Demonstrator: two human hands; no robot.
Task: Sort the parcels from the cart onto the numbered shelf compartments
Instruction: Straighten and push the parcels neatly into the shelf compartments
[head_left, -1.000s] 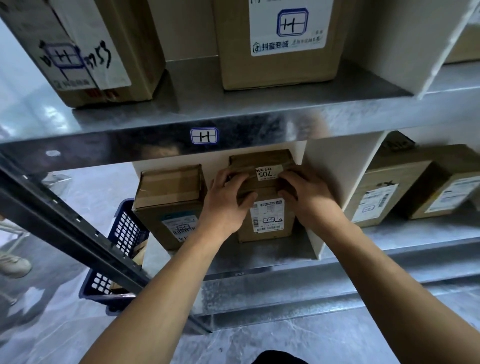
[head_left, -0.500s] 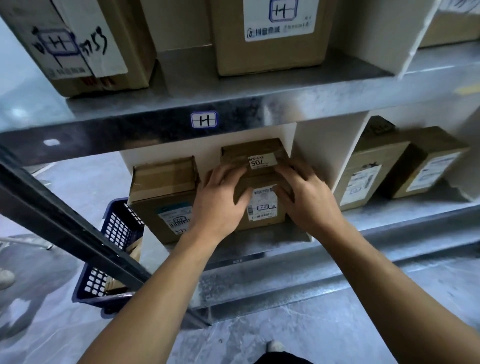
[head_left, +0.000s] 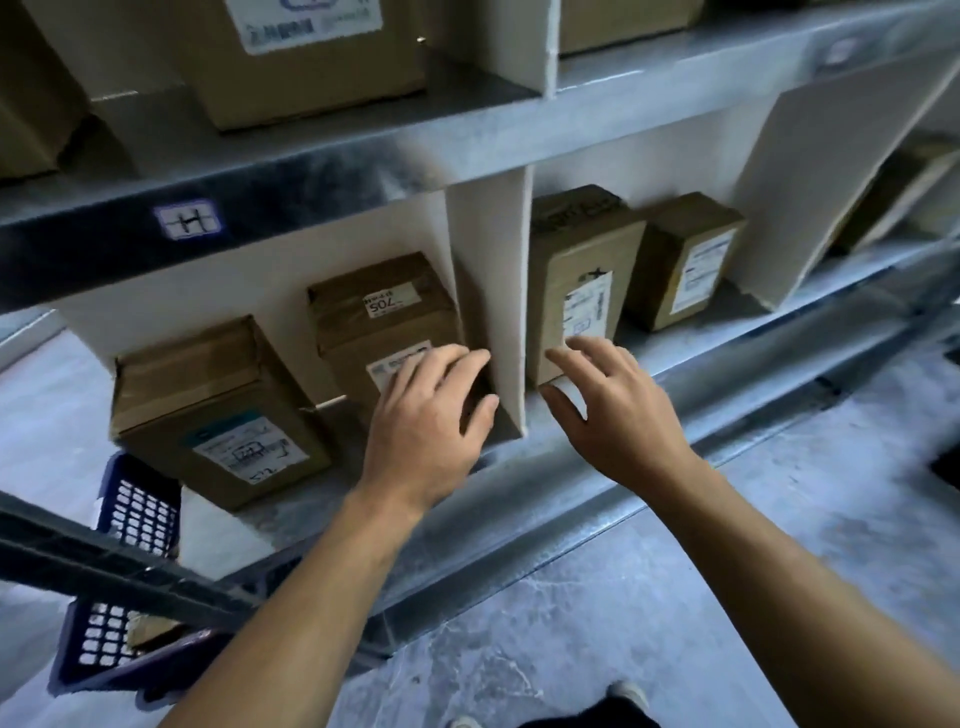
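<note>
Parcel 705 (head_left: 374, 322) just behind the slack, empty left hand (head_left: 423, 421); right hand (head_left: 615, 410) splayed, empty, past the divider (head_left: 488, 270).

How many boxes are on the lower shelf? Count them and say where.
5. Left compartment: big box, box marked 705. Middle: tall box, small box. Right: blurred box; others may be hidden.

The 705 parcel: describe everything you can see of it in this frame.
The 705 parcel is a brown cardboard box sealed with brown tape, standing upright on the lower metal shelf beside the white divider. A small white sticker handwritten 705 sits on its top; a printed shipping label on its front is partly hidden by the left hand, spread before its lower right corner.
</note>
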